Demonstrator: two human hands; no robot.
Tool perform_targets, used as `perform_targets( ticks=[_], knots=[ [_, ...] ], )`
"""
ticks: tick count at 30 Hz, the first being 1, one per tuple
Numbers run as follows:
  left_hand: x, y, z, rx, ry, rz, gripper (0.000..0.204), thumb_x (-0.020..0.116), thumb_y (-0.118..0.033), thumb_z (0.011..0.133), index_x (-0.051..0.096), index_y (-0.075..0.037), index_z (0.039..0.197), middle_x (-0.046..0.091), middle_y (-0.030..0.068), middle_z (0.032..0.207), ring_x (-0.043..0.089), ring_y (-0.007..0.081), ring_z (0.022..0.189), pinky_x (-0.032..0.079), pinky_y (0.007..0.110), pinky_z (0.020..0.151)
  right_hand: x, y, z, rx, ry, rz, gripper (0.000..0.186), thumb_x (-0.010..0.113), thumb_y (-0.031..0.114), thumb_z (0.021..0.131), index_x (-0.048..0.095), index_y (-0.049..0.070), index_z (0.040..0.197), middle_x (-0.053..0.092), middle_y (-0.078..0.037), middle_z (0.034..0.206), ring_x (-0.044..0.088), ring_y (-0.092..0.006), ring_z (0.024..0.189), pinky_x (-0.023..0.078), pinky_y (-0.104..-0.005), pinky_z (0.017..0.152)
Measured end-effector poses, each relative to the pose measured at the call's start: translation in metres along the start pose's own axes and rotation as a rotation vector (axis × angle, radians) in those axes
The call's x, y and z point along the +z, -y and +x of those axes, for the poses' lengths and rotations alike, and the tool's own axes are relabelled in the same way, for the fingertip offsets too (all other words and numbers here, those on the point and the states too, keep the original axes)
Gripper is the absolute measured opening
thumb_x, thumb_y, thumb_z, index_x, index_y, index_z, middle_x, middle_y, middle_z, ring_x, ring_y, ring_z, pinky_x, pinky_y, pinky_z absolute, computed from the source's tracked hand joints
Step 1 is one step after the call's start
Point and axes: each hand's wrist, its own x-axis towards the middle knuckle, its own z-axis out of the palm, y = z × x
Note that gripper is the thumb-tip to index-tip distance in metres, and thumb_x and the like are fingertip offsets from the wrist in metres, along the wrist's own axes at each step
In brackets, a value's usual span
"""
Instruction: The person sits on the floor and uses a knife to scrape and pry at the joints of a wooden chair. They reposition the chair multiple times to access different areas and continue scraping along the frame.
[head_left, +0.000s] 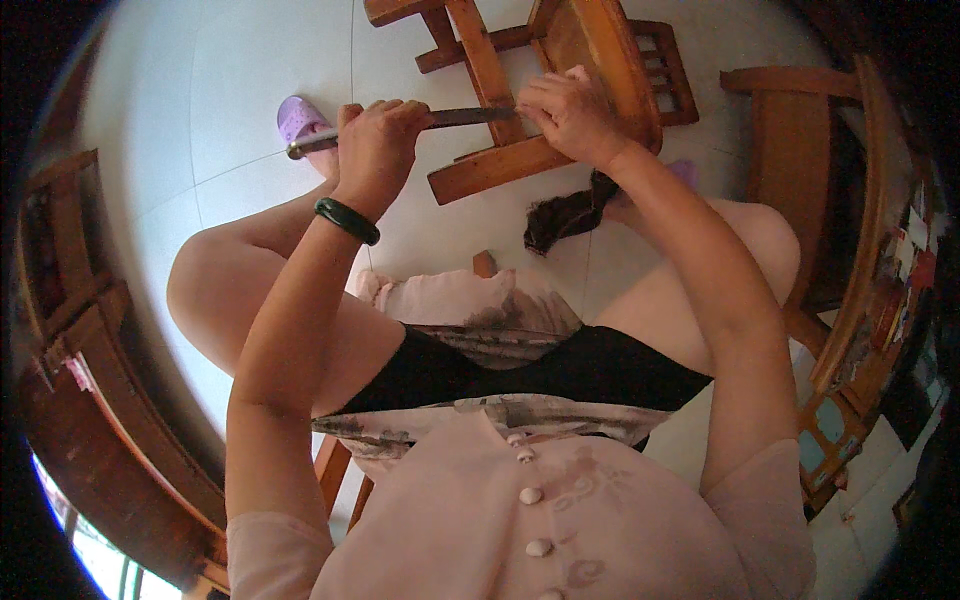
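Observation:
A long, slim tool with a flat dark blade [470,117] and a pale, metal-looking handle end spans the space between my hands; its exact kind I cannot make out. My left hand [380,150], with a dark green bangle on the wrist, is closed around it near the handle. At the far tip, my right hand [572,112] has its fingers curled and pinched, covering the blade's end. Just beyond both hands, a wooden chair [495,172] lies tipped on the tiled floor. Below my right hand hangs or lies a dark, crumpled bundle [568,215].
A purple clog [298,122] is on my left foot. Wooden furniture [120,390] stands along the left, and a wooden bench or chair [800,150] is at the right. Beside it, a shelf [830,440] holds several small items. A small brown block [485,264] shows between my knees.

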Motion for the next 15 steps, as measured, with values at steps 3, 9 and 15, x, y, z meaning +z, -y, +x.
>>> perform_targets(
  ticks=[3, 9, 15],
  knots=[
    [0.0025, 0.002, 0.0036, 0.073, -0.109, 0.05, 0.011, 0.056, -0.013, 0.086, 0.066, -0.014, 0.083, 0.066, 0.0035, 0.081, 0.062, 0.0229, 0.081, 0.036, 0.037, 0.078, 0.0039, 0.0011, -0.0008, 0.022, -0.062, 0.001, 0.009, 0.059, 0.018, 0.085, 0.058, 0.01, 0.081, 0.061, -0.007, 0.08, 0.059, -0.0284, 0.081, 0.036, -0.0422, 0.075],
    [0.0053, -0.0009, 0.0019, 0.003, -0.03, 0.012, 0.011, 0.056, -0.013, 0.087, 0.066, -0.014, 0.083, 0.065, 0.0044, 0.08, 0.062, 0.0234, 0.081, 0.036, 0.038, 0.078, 0.0029, -0.0017, 0.0023, 0.024, -0.067, -0.009, 0.009, 0.059, 0.018, 0.085, 0.058, 0.01, 0.081, 0.061, -0.006, 0.079, 0.058, -0.0283, 0.08, 0.036, -0.042, 0.075],
    [0.0054, -0.0015, -0.001, 0.058, -0.104, -0.016, 0.008, 0.057, -0.013, 0.086, 0.065, -0.014, 0.083, 0.065, 0.0044, 0.079, 0.062, 0.023, 0.082, 0.037, 0.038, 0.076, 0.002, -0.0019, -0.0018, 0.021, -0.025, -0.002, 0.01, 0.058, 0.019, 0.086, 0.058, 0.01, 0.082, 0.061, -0.006, 0.08, 0.059, -0.0273, 0.083, 0.037, -0.0422, 0.074]
  ],
)
